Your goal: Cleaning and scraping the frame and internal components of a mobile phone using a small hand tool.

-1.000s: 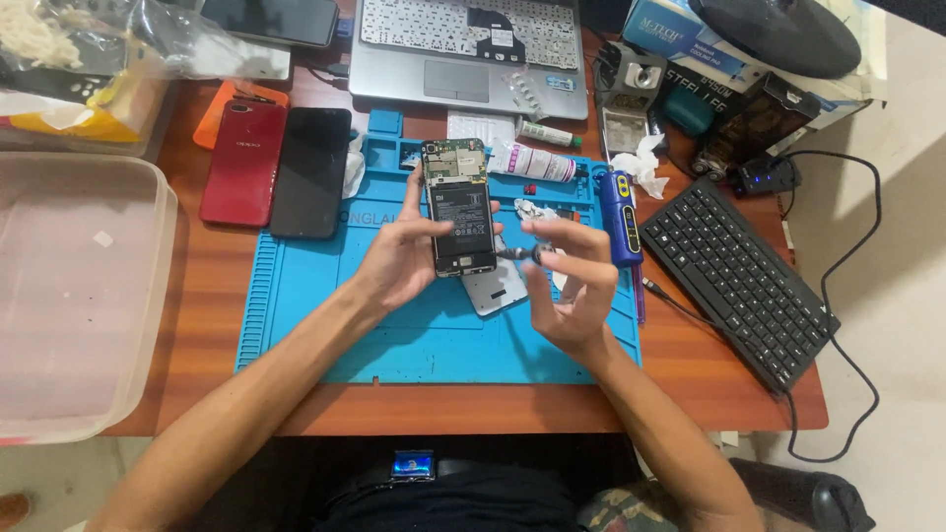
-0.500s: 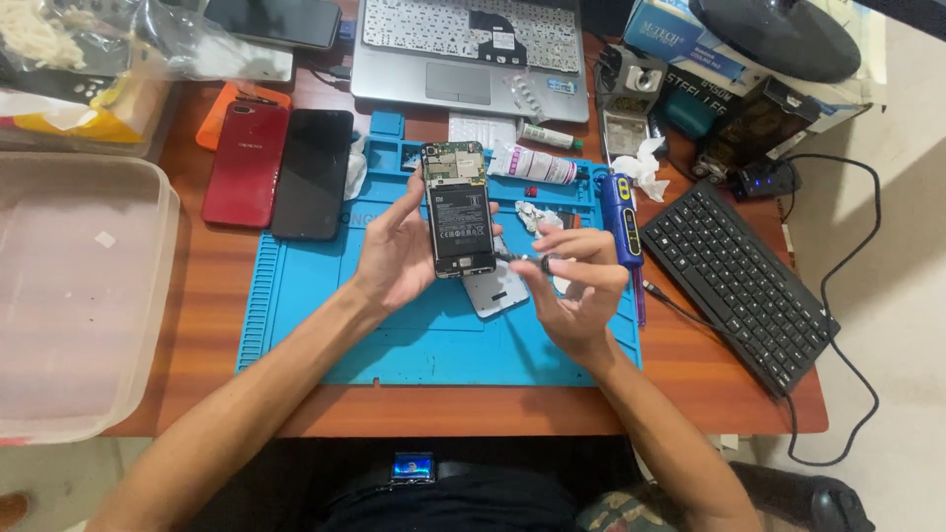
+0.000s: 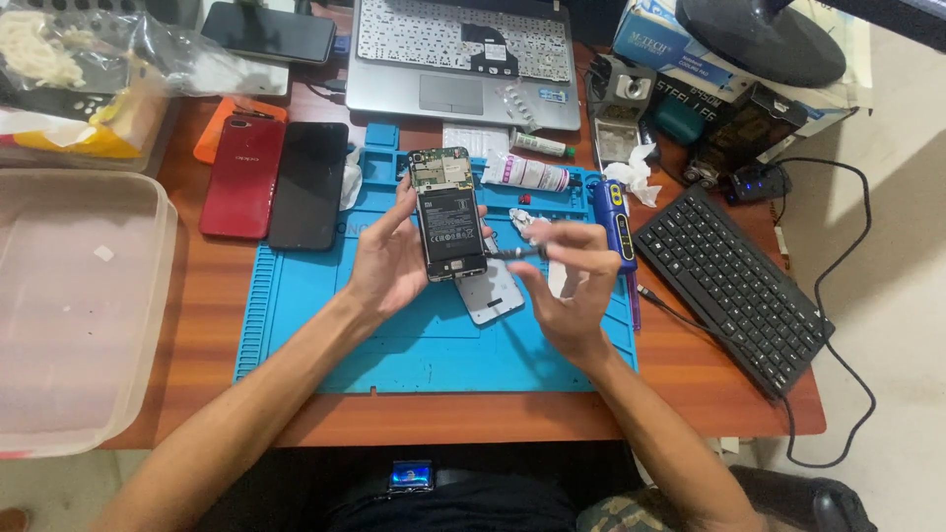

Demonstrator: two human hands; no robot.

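My left hand point(image 3: 386, 258) holds an opened smartphone point(image 3: 448, 212) upright over the blue repair mat point(image 3: 325, 325), its back cover off so the black battery and circuit board show. My right hand point(image 3: 572, 286) pinches a thin dark tool point(image 3: 517, 252) whose tip touches the phone's lower right edge. A grey back cover point(image 3: 493, 294) lies flat on the mat just under the phone.
A red phone point(image 3: 243, 175) and a black phone point(image 3: 309, 183) lie left of the mat. A laptop point(image 3: 461, 59) sits behind, a black keyboard point(image 3: 731, 286) to the right, a clear plastic tub point(image 3: 74, 305) at far left. A blue electric screwdriver point(image 3: 611, 222) and a white tube point(image 3: 527, 172) rest on the mat's right side.
Both hands and the phone stay nearly in place; the right hand has shifted slightly, keeping the tool tip at the phone's lower right edge.
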